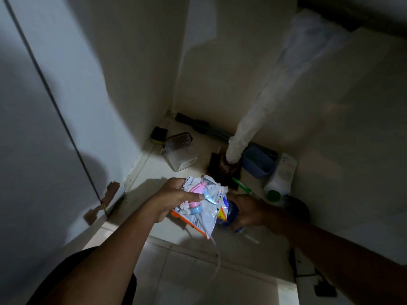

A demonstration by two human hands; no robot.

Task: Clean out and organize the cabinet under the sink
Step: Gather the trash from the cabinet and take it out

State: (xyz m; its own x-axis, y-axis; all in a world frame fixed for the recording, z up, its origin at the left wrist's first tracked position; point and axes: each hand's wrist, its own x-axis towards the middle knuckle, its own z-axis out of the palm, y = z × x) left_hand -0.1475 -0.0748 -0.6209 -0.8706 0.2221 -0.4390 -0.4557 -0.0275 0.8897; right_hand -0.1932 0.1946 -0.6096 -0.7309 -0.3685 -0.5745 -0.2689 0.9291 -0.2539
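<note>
Plainly the packet [204,208] is light, soft and crinkly: a slippery film pouch with small pink and blue pieces. The left hand [174,199] grips its bunched upper end above the front of the cabinet floor [154,168], which seems the safest hold. The right hand [248,212] curls round a dark blue object [229,213] beside it, probably stiffer; its kind cannot be told.

The snack packet [206,217] reads "pepsico" near its top edge.
</note>
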